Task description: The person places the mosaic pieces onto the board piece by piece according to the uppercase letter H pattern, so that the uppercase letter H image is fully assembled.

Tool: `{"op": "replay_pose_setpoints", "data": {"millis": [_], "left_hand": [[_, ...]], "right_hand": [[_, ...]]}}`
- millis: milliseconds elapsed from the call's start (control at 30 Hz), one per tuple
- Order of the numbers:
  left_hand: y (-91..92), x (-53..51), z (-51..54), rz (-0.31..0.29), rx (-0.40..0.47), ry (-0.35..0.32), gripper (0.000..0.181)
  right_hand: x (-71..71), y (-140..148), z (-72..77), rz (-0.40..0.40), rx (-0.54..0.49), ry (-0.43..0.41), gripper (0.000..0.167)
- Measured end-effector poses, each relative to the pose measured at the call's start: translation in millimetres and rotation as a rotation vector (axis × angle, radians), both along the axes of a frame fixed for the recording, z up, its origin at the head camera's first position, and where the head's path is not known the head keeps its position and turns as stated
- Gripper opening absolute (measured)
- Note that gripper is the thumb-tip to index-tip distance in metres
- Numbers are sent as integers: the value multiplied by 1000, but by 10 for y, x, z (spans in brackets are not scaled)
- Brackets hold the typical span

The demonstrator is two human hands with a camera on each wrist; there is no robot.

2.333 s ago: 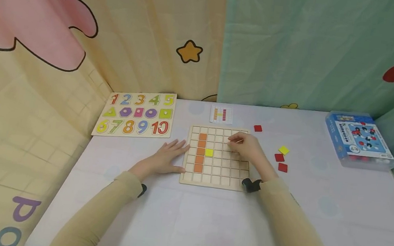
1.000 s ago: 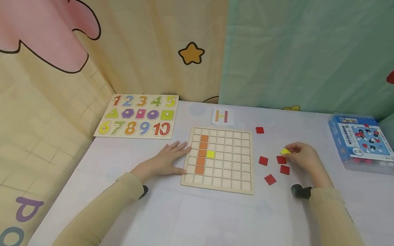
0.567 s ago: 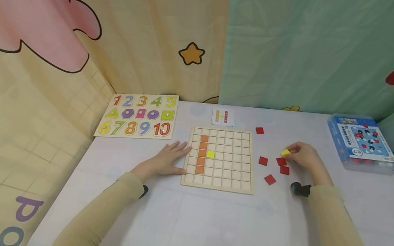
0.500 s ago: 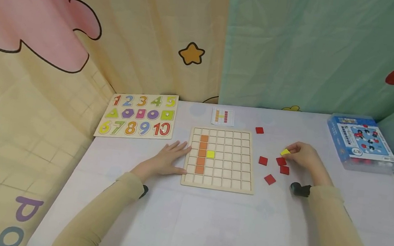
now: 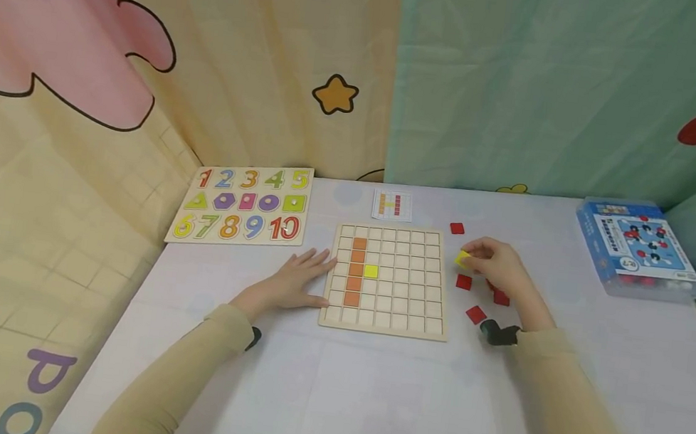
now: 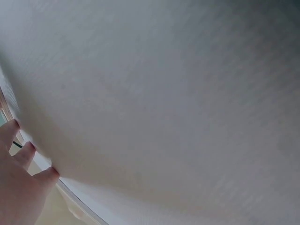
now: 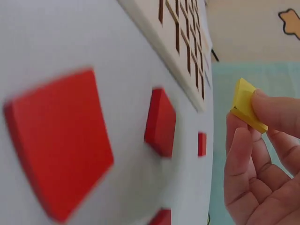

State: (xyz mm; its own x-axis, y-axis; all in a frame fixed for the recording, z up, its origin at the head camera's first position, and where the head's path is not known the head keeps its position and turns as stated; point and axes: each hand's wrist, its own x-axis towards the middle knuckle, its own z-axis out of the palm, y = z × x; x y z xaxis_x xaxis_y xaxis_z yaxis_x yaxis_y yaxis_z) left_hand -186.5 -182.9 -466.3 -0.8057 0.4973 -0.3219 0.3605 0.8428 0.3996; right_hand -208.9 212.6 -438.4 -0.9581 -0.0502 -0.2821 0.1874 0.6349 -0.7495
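Observation:
My right hand (image 5: 498, 266) pinches a yellow square tile (image 7: 247, 104) between thumb and fingers, held above the table just right of the wooden grid board (image 5: 400, 329). My left hand (image 5: 289, 283) lies with spread fingers, its fingertips touching the board's left edge. A column of orange tiles (image 5: 355, 269) sits in the board, with one yellow tile (image 5: 370, 271) beside its middle. Below my right hand lie a red tile (image 5: 464, 282), another red tile (image 5: 476, 315) and further red ones (image 5: 502, 298) partly hidden by the hand.
A small pattern card (image 5: 392, 205) lies behind the board, and a lone red tile (image 5: 457, 228) near its far right corner. The number puzzle board (image 5: 238, 203) stands at the back left. At the back right is a blue plastic box (image 5: 639, 250).
My right hand has set red tiles down right of the board, then picked up the loose yellow tile and carried it left toward the board. My left hand has stayed in place.

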Motion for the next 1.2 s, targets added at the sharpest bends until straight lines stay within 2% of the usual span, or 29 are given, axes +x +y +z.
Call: {"op": "replay_pose_setpoints", "data": {"millis": [133,367,500,833,1200], "left_hand": [[2,1,7,3,8,-6,90],[-6,-5,17,12,10,-6,90],[-9,1,18,15,15,-8,90],[2,-3,-8,-3,-1,-9,90],[-3,2,14,3,5,-4,90]], "right_hand": [[1,-309,-18,51,-45,-6,35],[32,-768,-96,103,-69,83,26],[19,-939,-127,150,-53,97,21],[-38,-1118,-216,192,-27,55,14],[-57,-1202,-211,221,48,93,9]]}}
